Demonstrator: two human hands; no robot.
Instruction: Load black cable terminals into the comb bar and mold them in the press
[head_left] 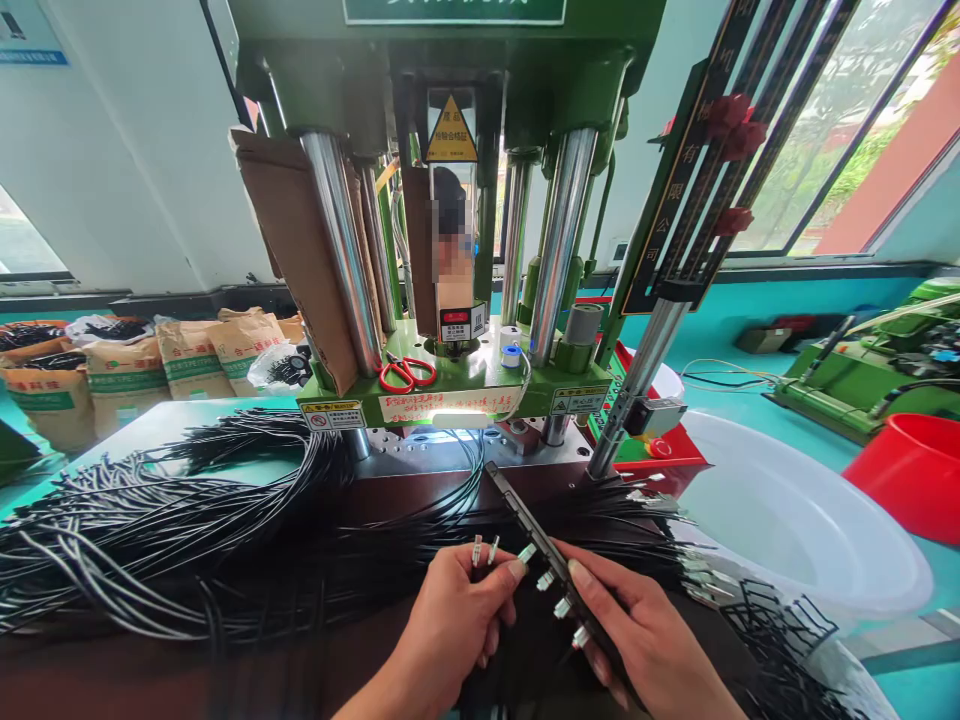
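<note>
My right hand is closed around a long dark slotted bar, which slants over the table. Several small white connectors stick out along its left side, among them a connector near my thumb. At the bar's edge my left hand pinches a white cable connector between thumb and finger. Two more cable ends with pale plugs stand up between its fingers. Whether the pinched connector is seated in the bar I cannot tell. Black cables run behind both hands.
A green press with steel columns stands ahead, red-handled scissors on its ledge. Bundled black cables cover the table's left; more cable ends lie right. A white tub and a red bucket are at right.
</note>
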